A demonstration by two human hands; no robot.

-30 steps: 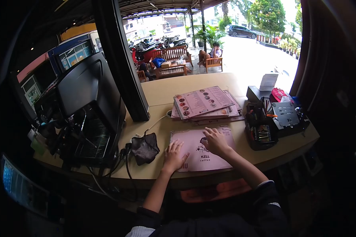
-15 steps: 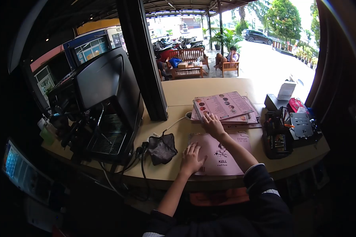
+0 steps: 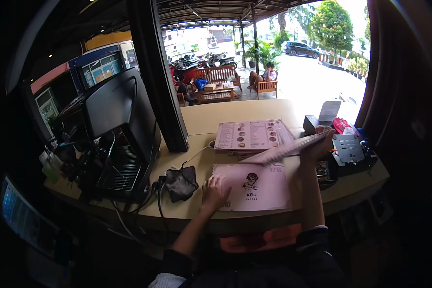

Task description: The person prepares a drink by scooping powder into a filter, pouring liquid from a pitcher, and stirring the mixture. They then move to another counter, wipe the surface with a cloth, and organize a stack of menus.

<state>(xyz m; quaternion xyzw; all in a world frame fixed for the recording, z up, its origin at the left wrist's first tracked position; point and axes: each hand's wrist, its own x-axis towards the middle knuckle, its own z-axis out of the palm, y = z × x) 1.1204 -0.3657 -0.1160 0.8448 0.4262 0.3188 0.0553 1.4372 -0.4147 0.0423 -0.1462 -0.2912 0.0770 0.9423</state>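
A pink spiral-bound menu with "KELL coffee" on its cover (image 3: 254,189) lies flat near the counter's front edge. Spread over its left side is my left hand (image 3: 216,192), fingers apart. My right hand (image 3: 320,144) is raised at the right, its fingers round the spiral edge of another menu (image 3: 283,150), which is lifted and tilted above the counter. Behind it lies a stack of menus (image 3: 247,136) with printed text and round food pictures.
A coffee machine (image 3: 120,125) and a dark post (image 3: 161,77) stand at the left. A dark cloth (image 3: 181,183) lies beside cables. At the right is a black organizer (image 3: 353,151). Outside, a person (image 3: 269,76) sits on a wooden chair.
My right hand has moved right from the stack and now holds a menu up at a tilt. My left hand remains on the front menu. The camera view has shifted slightly.
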